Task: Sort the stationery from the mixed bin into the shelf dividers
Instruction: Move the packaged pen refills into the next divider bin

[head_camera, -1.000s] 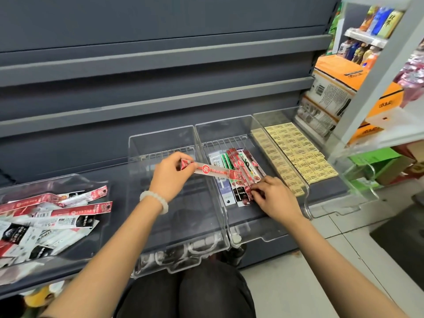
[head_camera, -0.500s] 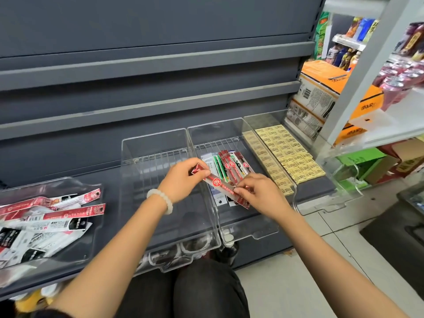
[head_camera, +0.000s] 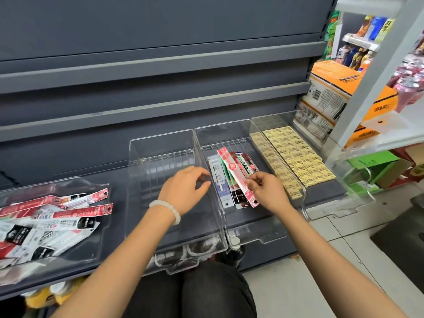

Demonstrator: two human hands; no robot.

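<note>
The red pen packet (head_camera: 238,177) is pinched near its lower end by the right hand (head_camera: 267,192) and laid lengthwise over the packets already in the middle divider (head_camera: 270,235), probably so the row stays aligned. The left hand (head_camera: 183,191) hovers loosely curled, holding nothing, over the empty left divider (head_camera: 160,143). More packets wait in the mixed bin (head_camera: 98,249) on the left.

1. Both forearms are bare right up to the lower edge of the frame; no sleeve shows on either.
2. The left hand (head_camera: 183,189) has a bracelet (head_camera: 165,210) of round, pale, milky-white beads around its wrist, at centre left of the frame.
3. The right hand (head_camera: 268,191) has no ring, watch or band on it.
4. Dark, near-black trousers (head_camera: 190,294) cover the knees at bottom centre of the frame.
</note>
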